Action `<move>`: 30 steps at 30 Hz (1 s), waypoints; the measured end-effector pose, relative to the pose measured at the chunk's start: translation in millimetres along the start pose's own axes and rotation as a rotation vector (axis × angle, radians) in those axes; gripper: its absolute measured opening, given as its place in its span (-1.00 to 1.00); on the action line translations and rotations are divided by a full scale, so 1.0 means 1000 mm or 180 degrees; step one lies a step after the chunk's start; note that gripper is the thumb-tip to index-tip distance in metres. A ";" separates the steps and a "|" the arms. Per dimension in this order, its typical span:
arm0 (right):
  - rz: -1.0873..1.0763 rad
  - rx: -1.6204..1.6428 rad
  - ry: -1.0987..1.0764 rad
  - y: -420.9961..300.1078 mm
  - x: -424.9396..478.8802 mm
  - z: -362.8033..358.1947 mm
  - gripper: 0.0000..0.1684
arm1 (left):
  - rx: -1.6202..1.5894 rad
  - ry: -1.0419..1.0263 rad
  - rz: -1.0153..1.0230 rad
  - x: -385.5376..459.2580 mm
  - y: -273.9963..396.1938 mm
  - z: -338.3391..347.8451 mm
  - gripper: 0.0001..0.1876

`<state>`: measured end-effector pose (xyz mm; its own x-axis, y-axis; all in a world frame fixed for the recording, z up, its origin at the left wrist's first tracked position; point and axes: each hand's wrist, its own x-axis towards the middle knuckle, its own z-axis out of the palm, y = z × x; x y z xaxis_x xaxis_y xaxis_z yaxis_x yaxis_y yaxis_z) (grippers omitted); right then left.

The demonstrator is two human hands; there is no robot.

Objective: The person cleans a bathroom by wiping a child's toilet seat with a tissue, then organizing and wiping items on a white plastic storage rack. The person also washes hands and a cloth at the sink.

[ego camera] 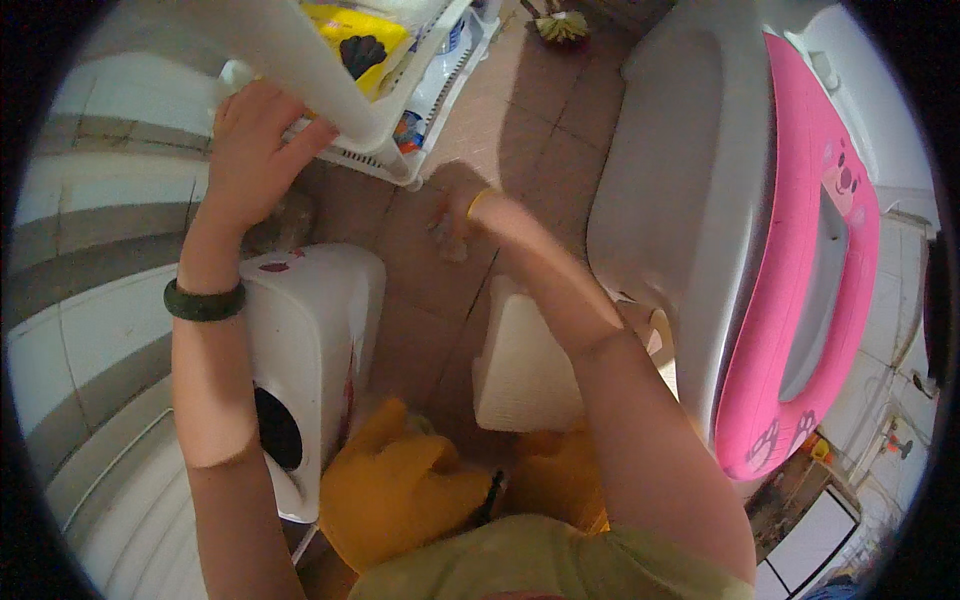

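Note:
My left hand (259, 150) grips the near edge of a white plastic shelf rack (360, 124) at the upper left, its thumb reaching along the rim. On the rack lie a yellow packet (375, 41) and other packages. My right hand (457, 214) hangs low over the brown tiled floor, just short of the rack's corner. It is partly in shadow and blurred, so whether its fingers hold anything cannot be told. A white plastic bin (307, 330) with a dark round opening stands beside my left forearm.
Right of my right arm stands a large grey-white tub (660, 165) with a pink inflatable ring (780, 262) on its rim side. A cream-coloured block-like object (525, 367) is on the floor below my right forearm. A brush head (562, 26) lies at the top, and a tiled wall (112, 315) runs along the left.

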<state>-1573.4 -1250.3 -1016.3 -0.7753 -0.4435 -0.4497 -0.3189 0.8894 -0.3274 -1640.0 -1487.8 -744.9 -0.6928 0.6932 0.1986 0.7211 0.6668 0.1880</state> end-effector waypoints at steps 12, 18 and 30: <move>0.1168 0.1858 0.1714 0.039 -0.028 -0.083 -0.54 | -0.0089 0.0023 -0.0104 -0.006 0.002 0.000 -0.65; 0.0507 0.0604 0.3405 0.063 0.032 -0.104 -0.59 | -0.0345 -0.0159 -0.0388 0.001 0.004 0.005 -0.67; 0.0849 0.2281 0.1577 -0.015 -0.037 -0.083 -0.61 | 0.0118 0.0288 0.0003 -0.004 0.014 0.001 -0.59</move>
<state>-1585.5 -1238.1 -925.4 -0.9731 0.0126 -0.2302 0.1914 0.6006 -0.7763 -1627.2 -1480.6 -744.2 -0.6879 0.6674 0.2852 0.7200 0.6770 0.1524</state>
